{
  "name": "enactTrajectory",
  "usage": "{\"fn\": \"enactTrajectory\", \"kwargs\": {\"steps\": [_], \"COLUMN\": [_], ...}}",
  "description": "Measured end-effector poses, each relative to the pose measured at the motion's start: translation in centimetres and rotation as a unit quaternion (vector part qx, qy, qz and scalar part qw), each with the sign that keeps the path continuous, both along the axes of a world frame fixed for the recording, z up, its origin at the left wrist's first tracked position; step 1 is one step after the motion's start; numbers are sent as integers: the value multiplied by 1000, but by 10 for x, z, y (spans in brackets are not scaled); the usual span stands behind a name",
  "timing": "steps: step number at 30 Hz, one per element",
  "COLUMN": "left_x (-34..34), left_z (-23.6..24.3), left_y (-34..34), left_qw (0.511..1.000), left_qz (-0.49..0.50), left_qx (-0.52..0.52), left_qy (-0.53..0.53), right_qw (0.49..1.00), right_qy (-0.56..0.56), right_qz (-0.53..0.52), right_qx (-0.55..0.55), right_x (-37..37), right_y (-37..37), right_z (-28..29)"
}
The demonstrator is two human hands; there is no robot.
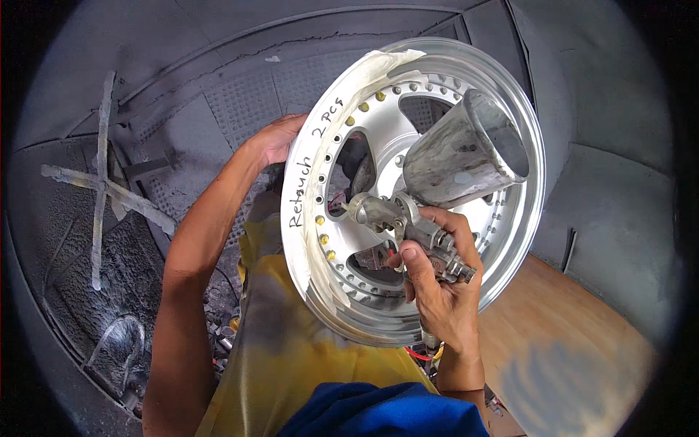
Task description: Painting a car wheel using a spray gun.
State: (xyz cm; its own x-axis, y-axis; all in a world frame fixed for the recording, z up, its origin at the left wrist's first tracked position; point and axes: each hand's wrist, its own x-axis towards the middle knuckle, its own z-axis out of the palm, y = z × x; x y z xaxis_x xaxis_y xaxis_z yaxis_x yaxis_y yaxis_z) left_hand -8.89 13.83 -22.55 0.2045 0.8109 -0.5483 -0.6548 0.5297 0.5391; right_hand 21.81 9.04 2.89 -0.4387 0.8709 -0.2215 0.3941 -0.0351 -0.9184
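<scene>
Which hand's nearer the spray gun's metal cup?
Right hand: it holds the spray gun below the cup; the left hand is farther, at the left edge of the wheel.

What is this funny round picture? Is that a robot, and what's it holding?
No robot here, just a person using two bare hands. The picture comes from a wide, round-looking camera worn on the head and pointing down, so the arms reach in from the bottom and straight things look bent.

The left hand is at the edge of a shiny silver wheel. Its fingertips are hidden. Pale tape with black handwriting covers part of the wheel's rim.

The right hand holds a metal spray gun in front of the wheel. The big metal cup is joined to it.

Off to the left is a grey cross-shaped frame. I can't tell whether anything underneath props up the wheel.
</scene>
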Motion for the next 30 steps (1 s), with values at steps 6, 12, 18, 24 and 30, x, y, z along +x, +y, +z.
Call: {"fn": "enactTrajectory", "kwargs": {"steps": [6,12,18,24,30], "left_x": [0,9,10,12,10], "left_z": [5,9,3,6,9], "left_y": [-3,-5,-4,-4,-4], "left_qw": [1000,1000,1000,999,1000], "left_qz": [3,16,5,15,15], "left_qx": [23,7,19,24,11], "left_qy": [2,9,20,-18,18], "right_qw": [1000,998,997,999,1000], "right_qy": [-9,-8,-15,7,2], "right_qz": [20,15,16,17,-10], "right_qx": [-19,-68,-74,-35,-17], "right_x": [0,6,8,10,5], "right_y": [-2,-5,-5,-2,2], "right_z": [5,11,11,1,7]}}
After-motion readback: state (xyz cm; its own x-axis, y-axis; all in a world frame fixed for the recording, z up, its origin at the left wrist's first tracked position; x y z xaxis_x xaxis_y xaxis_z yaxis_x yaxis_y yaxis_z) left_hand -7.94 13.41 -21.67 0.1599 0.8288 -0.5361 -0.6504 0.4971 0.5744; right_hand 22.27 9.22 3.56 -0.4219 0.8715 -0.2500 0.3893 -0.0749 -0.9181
